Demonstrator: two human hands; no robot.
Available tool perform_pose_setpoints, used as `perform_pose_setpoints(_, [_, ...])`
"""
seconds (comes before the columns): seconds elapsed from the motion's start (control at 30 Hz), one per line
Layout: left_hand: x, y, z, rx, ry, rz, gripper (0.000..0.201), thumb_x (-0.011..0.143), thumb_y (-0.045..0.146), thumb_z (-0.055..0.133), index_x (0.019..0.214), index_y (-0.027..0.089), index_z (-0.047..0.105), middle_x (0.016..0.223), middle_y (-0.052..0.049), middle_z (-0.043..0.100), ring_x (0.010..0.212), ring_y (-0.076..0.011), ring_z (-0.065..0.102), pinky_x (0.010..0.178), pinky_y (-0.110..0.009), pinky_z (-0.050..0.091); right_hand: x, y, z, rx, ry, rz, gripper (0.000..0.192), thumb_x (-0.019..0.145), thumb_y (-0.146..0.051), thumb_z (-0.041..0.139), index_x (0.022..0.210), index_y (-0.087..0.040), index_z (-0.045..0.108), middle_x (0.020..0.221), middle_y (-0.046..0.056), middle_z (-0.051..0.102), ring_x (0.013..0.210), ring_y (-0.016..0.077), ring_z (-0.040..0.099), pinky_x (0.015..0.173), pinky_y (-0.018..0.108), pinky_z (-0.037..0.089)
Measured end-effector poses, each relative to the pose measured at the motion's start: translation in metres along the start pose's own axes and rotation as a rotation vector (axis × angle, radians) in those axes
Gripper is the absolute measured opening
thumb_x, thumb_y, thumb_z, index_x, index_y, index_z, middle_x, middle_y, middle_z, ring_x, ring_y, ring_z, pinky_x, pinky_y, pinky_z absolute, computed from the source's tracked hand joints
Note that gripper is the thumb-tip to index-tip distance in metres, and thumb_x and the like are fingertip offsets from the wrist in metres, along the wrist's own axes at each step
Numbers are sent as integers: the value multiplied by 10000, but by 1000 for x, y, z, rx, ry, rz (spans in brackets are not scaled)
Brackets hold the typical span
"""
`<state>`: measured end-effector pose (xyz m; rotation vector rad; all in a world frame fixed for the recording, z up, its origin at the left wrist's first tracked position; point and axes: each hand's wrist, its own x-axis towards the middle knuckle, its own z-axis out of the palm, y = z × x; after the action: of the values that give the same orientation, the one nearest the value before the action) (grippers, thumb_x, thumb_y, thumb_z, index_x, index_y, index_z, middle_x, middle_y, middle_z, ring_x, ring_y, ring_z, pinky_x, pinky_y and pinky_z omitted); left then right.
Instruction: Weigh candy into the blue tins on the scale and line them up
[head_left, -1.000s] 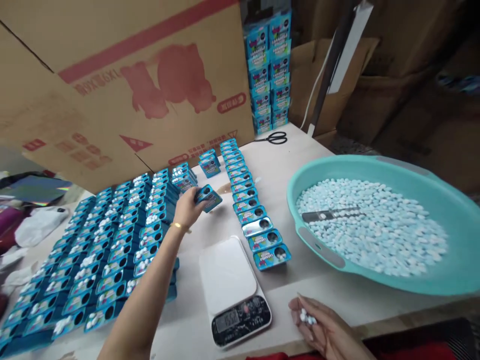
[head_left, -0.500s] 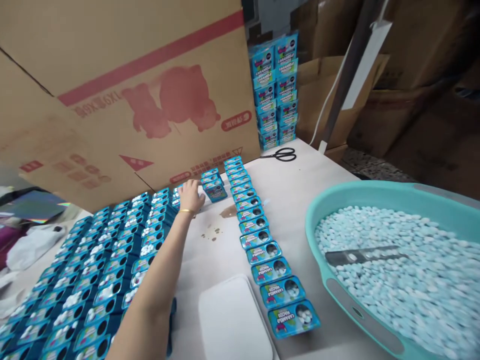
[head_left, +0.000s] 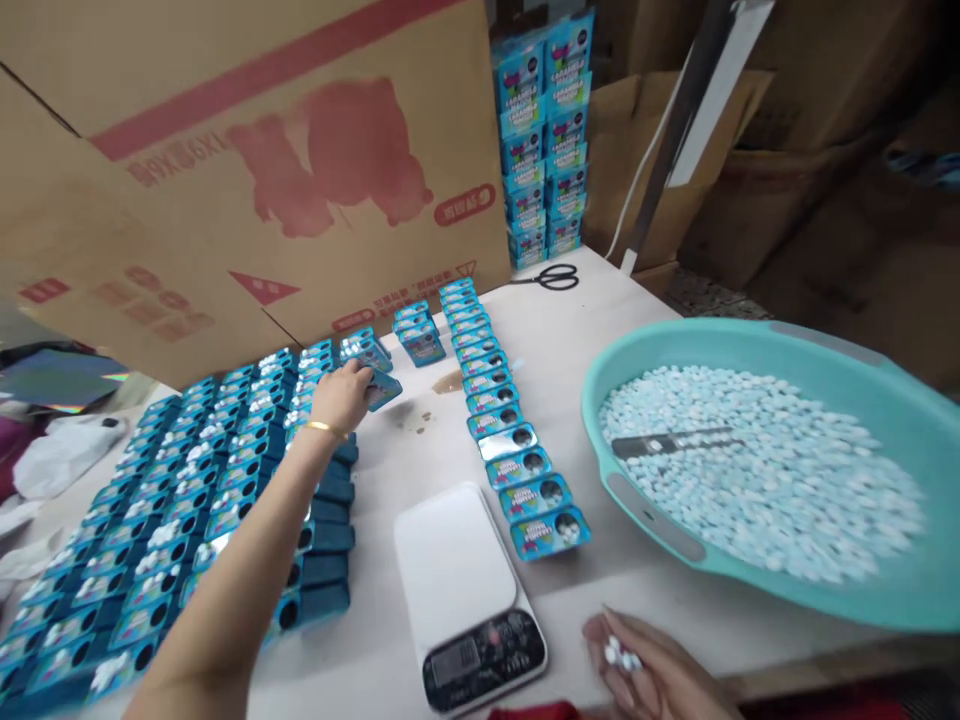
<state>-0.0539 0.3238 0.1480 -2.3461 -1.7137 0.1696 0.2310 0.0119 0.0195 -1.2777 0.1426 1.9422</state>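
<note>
My left hand (head_left: 341,400), with a bracelet at the wrist, grips a small blue candy box (head_left: 384,391), tilted above the table near the far end of the left rows. Behind it a short group of blue boxes (head_left: 366,347) stands against the cardboard. At the bottom right my right hand (head_left: 664,668) is cupped palm up, fingers curled around several pale candies (head_left: 622,655). Left of that hand lies a white kitchen scale (head_left: 454,545) with a black panel. A single row of candy boxes with round openings (head_left: 491,398) runs away from me beyond the scale.
A turquoise basin (head_left: 600,400) of pale blue candies, with a metal tool (head_left: 649,443) lying in it, takes up the right side. Many filled boxes (head_left: 247,450) cover the left. A large carton (head_left: 277,250), black scissors (head_left: 556,277) and stacked packs (head_left: 523,150) stand or lie behind.
My left hand has drawn back toward me with a candy box in its grip. My right hand, holding candies, has come into view at the bottom. The view has tilted down, showing the scale's panel.
</note>
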Motion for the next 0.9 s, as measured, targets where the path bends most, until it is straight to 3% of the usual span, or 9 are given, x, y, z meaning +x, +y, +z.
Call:
perform_pose_setpoints(0.1, [-61, 30, -38, 3, -71, 195, 167, 851, 333, 489, 807, 199, 578, 970, -63, 578, 763, -202, 579, 635, -293, 417, -6, -4, 2, 17, -83, -13, 298, 637, -400, 792, 739, -139, 692, 629, 17, 639, 471, 55, 532, 377, 124, 347])
perform_pose_setpoints(0.23, [-131, 84, -62, -26, -161, 346, 200, 871, 354, 493, 770, 202, 576, 869, -42, 578, 680, -165, 556, 583, -271, 399, -14, -8, 0, 61, -135, -41, 187, 716, -270, 745, 807, -112, 701, 738, 66, 687, 615, 97, 623, 496, 147, 467])
perform_pose_setpoints(0.33, [-155, 112, -57, -52, -190, 397, 203, 874, 351, 501, 791, 190, 594, 854, -53, 580, 669, -157, 547, 586, -273, 401, -23, -8, -2, 97, -177, -29, 155, 769, -212, 686, 867, -92, 693, 822, 102, 708, 705, 120, 664, 601, 171, 522])
perform_pose_setpoints(0.43, [-161, 121, -53, -86, -172, 408, 195, 875, 335, 503, 812, 176, 597, 843, -64, 582, 704, -171, 548, 619, -291, 421, -32, -4, -4, 135, -218, -21, 150, 819, -190, 619, 907, -83, 676, 897, 132, 714, 811, 144, 682, 701, 204, 544])
perform_pose_setpoints(0.6, [-190, 143, -64, -287, 58, 385, 281, 858, 381, 532, 1028, 157, 542, 1049, -108, 572, 916, -219, 537, 766, -354, 461, -46, 1, -2, 182, -280, 41, 202, 893, -206, 503, 945, -81, 653, 987, 147, 706, 959, 166, 671, 840, 253, 531])
perform_pose_setpoints(0.67, [-212, 168, -59, -454, 20, 477, 285, 872, 364, 512, 1068, 157, 520, 1016, -91, 573, 893, -190, 542, 755, -322, 475, -51, 3, 0, 214, -317, 52, 237, 914, -229, 463, 961, -90, 649, 987, 130, 708, 970, 164, 666, 866, 271, 524])
perform_pose_setpoints(0.77, [-244, 212, -36, -635, -132, 634, 295, 889, 292, 474, 1161, 179, 486, 1022, -83, 564, 871, -159, 553, 720, -282, 492, -54, 7, 2, 251, -367, 51, 242, 910, -289, 476, 976, -131, 646, 896, 68, 716, 843, 145, 681, 798, 266, 539])
perform_pose_setpoints(0.9, [-265, 247, -5, -691, -146, 593, 230, 887, 209, 433, 1103, 179, 505, 1072, -89, 540, 936, -165, 547, 742, -279, 497, -54, 13, -1, 233, -344, 55, 229, 895, -293, 490, 1013, -154, 628, 923, 58, 710, 877, 169, 674, 791, 294, 538])
